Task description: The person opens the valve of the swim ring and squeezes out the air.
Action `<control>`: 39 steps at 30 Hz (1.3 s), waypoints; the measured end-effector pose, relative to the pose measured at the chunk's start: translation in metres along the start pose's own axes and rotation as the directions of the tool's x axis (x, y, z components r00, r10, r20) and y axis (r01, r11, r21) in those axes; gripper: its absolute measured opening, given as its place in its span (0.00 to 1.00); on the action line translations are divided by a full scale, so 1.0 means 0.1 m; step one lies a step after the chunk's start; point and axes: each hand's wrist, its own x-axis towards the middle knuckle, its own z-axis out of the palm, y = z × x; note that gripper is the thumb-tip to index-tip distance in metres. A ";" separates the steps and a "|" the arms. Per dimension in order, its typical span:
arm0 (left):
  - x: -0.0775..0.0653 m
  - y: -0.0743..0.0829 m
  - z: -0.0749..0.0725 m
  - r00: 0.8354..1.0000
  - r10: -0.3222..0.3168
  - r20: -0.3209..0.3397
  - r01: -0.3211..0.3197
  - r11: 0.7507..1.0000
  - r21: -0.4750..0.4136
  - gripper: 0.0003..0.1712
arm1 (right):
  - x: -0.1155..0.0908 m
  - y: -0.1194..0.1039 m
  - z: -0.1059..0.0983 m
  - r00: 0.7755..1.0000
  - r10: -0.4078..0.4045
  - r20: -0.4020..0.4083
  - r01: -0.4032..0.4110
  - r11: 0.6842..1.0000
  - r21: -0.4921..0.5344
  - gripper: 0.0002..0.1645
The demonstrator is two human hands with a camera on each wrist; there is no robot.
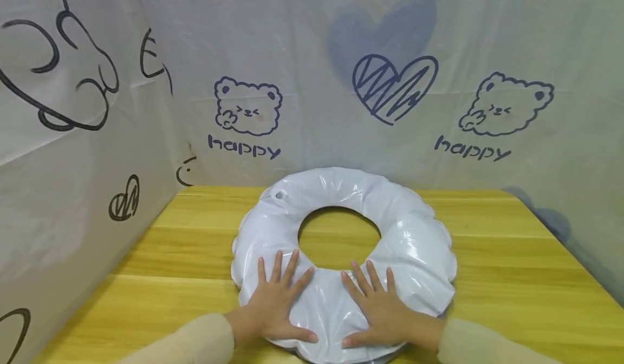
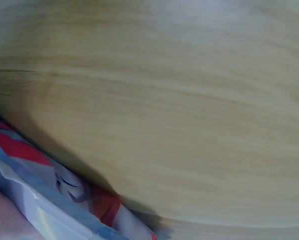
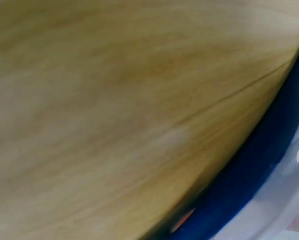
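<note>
A white inflatable swim ring [image 1: 419, 239] lies flat on the wood-grain table, plump and a little wrinkled, with a small valve [image 1: 279, 195] on its upper left. My left hand [image 1: 278, 301] presses on the near left part of the ring, fingers spread and straight. On the near right part rests my right hand [image 1: 382, 310], its fingers likewise spread. Both thumbs point toward each other. In the left wrist view the ring's underside [image 2: 69, 185] shows red and grey print. A dark blue band [image 3: 249, 165] runs along its lower side in the right wrist view.
The wood-grain table [image 1: 512, 277] extends on both sides of the ring. Behind it and at the left hangs a pale cloth [image 1: 312, 109] printed with bears, hearts and the word happy. The ring's far edge lies near the table's back edge.
</note>
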 end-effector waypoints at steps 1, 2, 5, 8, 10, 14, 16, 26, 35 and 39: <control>0.00 0.00 0.01 1.000 -0.003 0.018 0.003 1.000 -0.010 0.65 | 0.01 0.00 0.01 1.000 0.001 0.011 -0.001 1.000 0.001 0.67; 0.01 0.00 0.03 0.999 -0.007 0.036 0.008 1.000 -0.012 0.65 | 0.01 0.00 0.02 1.000 0.004 0.023 -0.004 1.000 -0.001 0.67; 0.02 0.00 0.03 0.997 -0.017 0.070 0.017 1.000 -0.005 0.65 | 0.03 0.00 0.03 0.998 0.025 0.062 -0.025 1.000 0.002 0.68; 0.04 0.01 0.04 0.996 -0.028 0.085 0.027 1.000 0.012 0.66 | 0.04 0.00 0.03 0.995 0.037 0.096 -0.038 0.999 0.008 0.68; 0.05 0.01 0.04 0.995 -0.036 0.094 0.035 0.999 0.014 0.66 | 0.05 0.00 0.01 0.993 0.040 0.112 -0.042 0.999 0.016 0.68; 0.07 0.01 0.06 0.994 -0.049 0.101 0.048 0.999 0.012 0.65 | 0.07 0.00 -0.01 0.989 0.044 0.140 -0.046 0.999 0.010 0.67; 0.07 0.01 0.07 0.993 -0.051 0.106 0.052 0.999 0.000 0.64 | 0.08 0.00 -0.01 0.987 0.052 0.155 -0.052 0.999 -0.004 0.66; 0.11 -0.02 0.06 0.985 -0.064 0.161 0.072 0.996 -0.045 0.62 | 0.12 0.02 -0.03 0.985 0.036 0.170 -0.043 0.998 0.040 0.65; 0.16 -0.05 0.03 0.967 -0.065 0.245 0.100 0.986 -0.135 0.62 | 0.18 -0.01 -0.13 0.954 0.088 0.285 -0.109 0.992 0.058 0.62; 0.18 -0.07 0.01 0.957 -0.056 0.284 0.115 0.974 -0.195 0.60 | 0.18 0.00 -0.17 0.942 0.109 0.319 -0.140 0.987 0.078 0.59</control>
